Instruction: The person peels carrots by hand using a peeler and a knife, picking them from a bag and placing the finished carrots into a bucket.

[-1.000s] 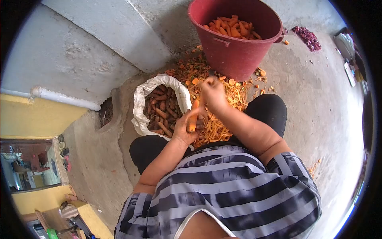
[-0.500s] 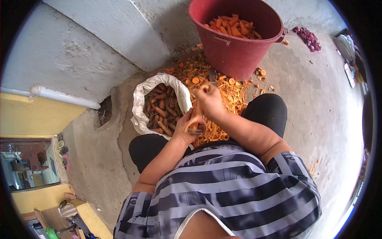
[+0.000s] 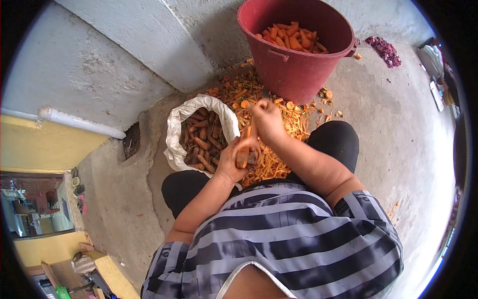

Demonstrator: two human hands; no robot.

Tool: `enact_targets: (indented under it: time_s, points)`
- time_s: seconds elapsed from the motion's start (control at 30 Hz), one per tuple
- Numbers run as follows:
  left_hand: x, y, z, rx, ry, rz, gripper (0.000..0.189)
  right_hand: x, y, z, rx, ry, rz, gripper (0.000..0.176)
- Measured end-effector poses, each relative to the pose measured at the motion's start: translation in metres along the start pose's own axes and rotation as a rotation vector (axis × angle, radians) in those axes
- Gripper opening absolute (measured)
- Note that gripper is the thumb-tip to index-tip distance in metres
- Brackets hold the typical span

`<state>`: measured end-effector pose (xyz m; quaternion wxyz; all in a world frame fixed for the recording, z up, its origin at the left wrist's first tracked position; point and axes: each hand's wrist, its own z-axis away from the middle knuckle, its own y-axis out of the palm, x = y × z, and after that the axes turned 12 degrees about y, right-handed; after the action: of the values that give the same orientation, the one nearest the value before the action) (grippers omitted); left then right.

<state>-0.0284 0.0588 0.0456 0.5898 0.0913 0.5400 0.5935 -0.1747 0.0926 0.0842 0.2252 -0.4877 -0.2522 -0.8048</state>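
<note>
My left hand (image 3: 230, 162) grips the lower end of an orange carrot (image 3: 243, 149), held upright over my lap. Above it my right hand (image 3: 266, 119) is closed around a peeler that is mostly hidden by my fingers, at the carrot's upper end. Under both hands lies a heap of orange peelings (image 3: 279, 124) on the concrete floor. A white sack (image 3: 175, 134) with several unpeeled brown carrots stands open just left of my left hand. A red bucket (image 3: 294, 65) holding several peeled carrots stands beyond the peelings.
A concrete step and wall rise at the upper left, with a white pipe (image 3: 79, 122) along a yellow wall. Purple scraps (image 3: 383, 48) lie on the floor at the far right. My black-trousered knees flank the peelings.
My right hand slid down the carrot toward my left hand, then moved back up to the carrot's top. The carrot stayed in my left hand.
</note>
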Motion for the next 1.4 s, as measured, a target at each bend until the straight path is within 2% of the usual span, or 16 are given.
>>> enact_targets:
  time_s: [0.03, 0.07, 0.17, 0.23, 0.3, 0.33, 0.47, 0.57, 0.63, 0.67, 0.73, 0.83, 1.03, 1.1, 1.2, 1.4]
  points:
    - [0.001, 0.001, 0.000, -0.033, -0.020, 0.034, 0.027, -0.008, 0.004, 0.008, 0.028, -0.064, 0.116, 0.018]
    - [0.001, 0.003, 0.000, -0.066, -0.039, 0.068, 0.025, -0.019, 0.011, 0.009, 0.096, -0.106, -0.148, 0.019]
    - [0.002, 0.003, 0.001, -0.035, -0.101, 0.127, 0.025, -0.024, -0.003, -0.045, -0.105, -0.041, 0.128, 0.017]
    - [0.004, 0.003, 0.004, 0.029, -0.144, 0.149, 0.027, -0.043, -0.022, -0.109, -0.280, -0.128, 0.010, 0.017]
    - [0.002, 0.002, 0.003, 0.066, -0.155, 0.178, 0.029, -0.017, -0.032, -0.101, -0.373, -0.138, -0.044, 0.018]
    - [0.001, 0.000, 0.002, 0.066, -0.141, 0.202, 0.029, -0.010, -0.031, -0.092, -0.325, -0.183, -0.155, 0.018]
    - [-0.005, 0.010, 0.003, -0.072, -0.007, 0.082, 0.030, 0.003, -0.007, -0.010, -0.048, -0.083, 0.030, 0.018]
    - [0.002, 0.003, -0.001, -0.110, -0.051, 0.159, 0.030, -0.021, 0.005, 0.003, 0.079, -0.125, 0.087, 0.016]
    - [0.004, 0.009, 0.002, -0.052, -0.053, 0.129, 0.028, -0.017, 0.003, -0.017, 0.028, 0.041, 0.005, 0.016]
    - [0.005, 0.002, 0.000, -0.008, -0.107, 0.164, 0.029, -0.026, 0.000, -0.045, -0.123, 0.051, 0.018, 0.018]
    - [0.007, 0.003, 0.003, 0.021, -0.178, 0.183, 0.028, -0.036, -0.017, -0.103, -0.302, -0.135, 0.003, 0.017]
    - [0.001, 0.012, 0.005, 0.071, -0.149, 0.207, 0.028, -0.009, -0.030, -0.104, -0.428, -0.119, -0.054, 0.018]
    - [-0.002, -0.005, -0.005, 0.066, -0.108, 0.096, 0.026, -0.012, -0.001, -0.037, -0.050, -0.073, 0.008, 0.015]
    - [-0.003, -0.003, 0.000, 0.086, -0.128, 0.067, 0.026, -0.025, -0.007, -0.073, -0.134, 0.100, -0.181, 0.016]
    - [-0.010, -0.001, 0.007, 0.133, -0.087, 0.006, 0.032, -0.041, -0.032, -0.126, -0.385, -0.016, 0.076, 0.017]
    - [-0.008, -0.047, -0.017, -0.013, -0.014, -0.075, 0.032, -0.116, -0.042, -0.162, -0.345, 0.288, 0.280, 0.043]
